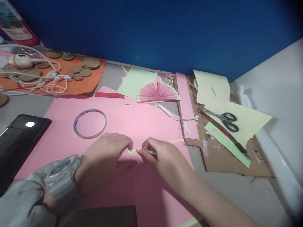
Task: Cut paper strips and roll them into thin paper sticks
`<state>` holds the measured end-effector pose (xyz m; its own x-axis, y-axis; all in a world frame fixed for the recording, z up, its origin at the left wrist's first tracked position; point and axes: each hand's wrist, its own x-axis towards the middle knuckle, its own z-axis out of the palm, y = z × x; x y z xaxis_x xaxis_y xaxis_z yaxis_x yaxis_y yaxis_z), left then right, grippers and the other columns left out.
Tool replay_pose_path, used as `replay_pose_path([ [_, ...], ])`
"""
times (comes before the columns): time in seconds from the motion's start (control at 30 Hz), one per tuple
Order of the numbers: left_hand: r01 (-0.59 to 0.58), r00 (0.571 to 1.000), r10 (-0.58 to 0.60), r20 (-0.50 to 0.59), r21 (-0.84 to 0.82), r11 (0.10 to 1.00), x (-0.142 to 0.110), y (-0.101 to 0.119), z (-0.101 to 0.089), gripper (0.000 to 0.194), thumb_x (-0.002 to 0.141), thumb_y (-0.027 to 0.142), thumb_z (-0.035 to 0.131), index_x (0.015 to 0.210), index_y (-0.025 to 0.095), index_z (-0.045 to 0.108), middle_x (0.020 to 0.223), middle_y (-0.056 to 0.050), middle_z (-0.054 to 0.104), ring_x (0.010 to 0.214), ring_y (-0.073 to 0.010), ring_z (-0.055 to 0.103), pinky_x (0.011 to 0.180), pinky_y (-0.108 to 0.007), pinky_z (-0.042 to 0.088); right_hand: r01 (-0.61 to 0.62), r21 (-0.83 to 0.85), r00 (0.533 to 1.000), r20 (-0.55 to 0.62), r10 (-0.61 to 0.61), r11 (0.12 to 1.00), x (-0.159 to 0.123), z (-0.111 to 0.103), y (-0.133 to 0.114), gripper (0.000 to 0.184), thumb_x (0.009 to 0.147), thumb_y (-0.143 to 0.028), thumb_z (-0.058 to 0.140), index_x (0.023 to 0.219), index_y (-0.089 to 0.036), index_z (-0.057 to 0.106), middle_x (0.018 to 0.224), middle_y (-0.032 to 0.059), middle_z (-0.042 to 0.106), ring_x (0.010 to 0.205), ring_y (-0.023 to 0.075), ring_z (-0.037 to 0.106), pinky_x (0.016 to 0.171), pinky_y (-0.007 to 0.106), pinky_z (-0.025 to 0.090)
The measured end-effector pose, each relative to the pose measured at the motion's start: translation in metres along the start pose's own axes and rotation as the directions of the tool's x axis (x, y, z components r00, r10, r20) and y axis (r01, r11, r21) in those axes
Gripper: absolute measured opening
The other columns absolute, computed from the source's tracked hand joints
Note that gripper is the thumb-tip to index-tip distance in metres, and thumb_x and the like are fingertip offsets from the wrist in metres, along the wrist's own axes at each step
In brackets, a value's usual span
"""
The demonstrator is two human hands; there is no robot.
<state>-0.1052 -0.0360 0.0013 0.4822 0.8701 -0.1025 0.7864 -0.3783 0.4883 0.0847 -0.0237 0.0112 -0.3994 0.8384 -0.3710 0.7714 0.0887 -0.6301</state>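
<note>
Right hand (163, 154) pinching, its grip narrow on a thin pale-green strip (134, 152); the strip sits just over the pink sheet (127, 126), 1 end poking out leftward between the 2 hands; left hand (101, 160) curled right at that end, and I can't tell whether its grip closes on it; beyond the left hand, 1 ring (106, 121) lies flat, pink paper showing through; back left on the desk (220, 192), a bottle (20, 28), contents unclear.
</note>
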Motion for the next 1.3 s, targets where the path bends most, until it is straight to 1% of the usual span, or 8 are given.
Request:
replay_pose_path([
  [0.13, 0.021, 1.0, -0.022, -0.02, -0.084, 0.996, 0.0, 0.004, -0.007, 0.008, 0.078, 0.017, 0.046, 0.085, 0.019, 0.043, 0.065, 0.005, 0.051, 0.056, -0.0124, 0.045, 0.057, -0.025, 0.031, -0.009, -0.009, 1.0, -0.001, 0.009, 1.0, 0.0, 0.0, -0.001, 0.021, 0.088, -0.033, 0.047, 0.071, -0.021, 0.048, 0.061, -0.0054, 0.054, 0.053, 0.0097, 0.044, 0.048, 0.023, 0.023],
  [0.23, 0.056, 0.998, -0.055, 0.012, -0.219, 0.974, 0.003, 0.006, -0.011, 0.015, 0.071, 0.007, 0.036, 0.08, 0.019, 0.036, 0.053, 0.009, 0.041, 0.044, -0.0093, 0.036, 0.05, -0.024, 0.027, -0.005, -0.005, 1.0, 0.008, 0.005, 1.0, -0.001, 0.0, -0.001, 0.02, 0.088, -0.033, 0.047, 0.072, -0.021, 0.049, 0.06, -0.0054, 0.053, 0.052, 0.0097, 0.043, 0.047, 0.023, 0.022],
  [0.33, 0.082, 0.997, -0.082, 0.009, -0.251, 0.964, 0.005, 0.007, -0.012, 0.014, 0.073, 0.01, 0.039, 0.082, 0.019, 0.036, 0.052, 0.01, 0.041, 0.042, -0.0087, 0.036, 0.048, -0.024, 0.026, 0.004, 0.0, 1.0, 0.006, -0.004, 1.0, -0.001, -0.001, 0.0, 0.02, 0.088, -0.033, 0.046, 0.072, -0.021, 0.049, 0.06, -0.005, 0.053, 0.053, 0.0098, 0.043, 0.047, 0.023, 0.022],
  [0.5, 0.088, 0.996, -0.089, 0.004, -0.169, 0.982, 0.005, 0.004, -0.008, 0.013, 0.077, 0.017, 0.048, 0.085, 0.019, 0.038, 0.058, 0.008, 0.046, 0.048, -0.01, 0.042, 0.05, -0.024, 0.027, 0.005, 0.007, 1.0, 0.006, -0.005, 1.0, -0.001, -0.002, 0.0, 0.021, 0.088, -0.033, 0.047, 0.072, -0.02, 0.049, 0.06, -0.0048, 0.052, 0.052, 0.0097, 0.042, 0.047, 0.023, 0.022],
  [0.93, 0.102, 0.995, -0.1, 0.017, -0.111, 0.989, 0.0, 0.001, -0.003, 0.012, 0.079, 0.02, 0.047, 0.087, 0.02, 0.039, 0.066, 0.005, 0.048, 0.058, -0.0123, 0.044, 0.054, -0.025, 0.029, 0.015, -0.004, 1.0, -0.015, -0.015, 1.0, -0.001, 0.0, 0.0, 0.02, 0.088, -0.031, 0.047, 0.071, -0.02, 0.047, 0.059, -0.0055, 0.051, 0.053, 0.0098, 0.042, 0.048, 0.023, 0.023],
  [1.03, 0.094, 0.996, -0.092, 0.016, -0.184, 0.978, 0.005, -0.004, -0.003, 0.011, 0.077, 0.018, 0.045, 0.085, 0.02, 0.038, 0.056, 0.009, 0.043, 0.05, -0.0101, 0.042, 0.051, -0.024, 0.029, 0.014, 0.001, 1.0, -0.003, -0.014, 1.0, -0.001, 0.0, -0.001, 0.019, 0.088, -0.03, 0.047, 0.071, -0.02, 0.047, 0.06, -0.0053, 0.051, 0.052, 0.0096, 0.042, 0.047, 0.023, 0.023],
  [1.2, 0.164, 0.979, -0.113, 0.167, -0.337, 0.927, 0.012, -0.016, -0.002, 0.019, 0.071, 0.013, 0.043, 0.088, 0.021, 0.037, 0.053, 0.011, 0.046, 0.041, -0.0066, 0.042, 0.043, -0.019, 0.029, 0.005, -0.002, 1.0, 0.01, -0.005, 1.0, -0.001, -0.002, -0.001, 0.02, 0.088, -0.031, 0.046, 0.071, -0.02, 0.047, 0.059, -0.0054, 0.051, 0.051, 0.0097, 0.041, 0.047, 0.023, 0.022],
  [1.3, 0.14, 0.989, -0.116, 0.096, -0.311, 0.94, 0.01, -0.016, 0.001, 0.026, 0.066, 0.011, 0.045, 0.089, 0.021, 0.037, 0.054, 0.012, 0.046, 0.039, -0.0051, 0.039, 0.043, -0.019, 0.028, 0.003, -0.002, 1.0, 0.009, -0.003, 1.0, -0.001, -0.001, -0.001, 0.02, 0.088, -0.031, 0.046, 0.071, -0.02, 0.047, 0.059, -0.0052, 0.051, 0.051, 0.0098, 0.042, 0.047, 0.023, 0.022],
])
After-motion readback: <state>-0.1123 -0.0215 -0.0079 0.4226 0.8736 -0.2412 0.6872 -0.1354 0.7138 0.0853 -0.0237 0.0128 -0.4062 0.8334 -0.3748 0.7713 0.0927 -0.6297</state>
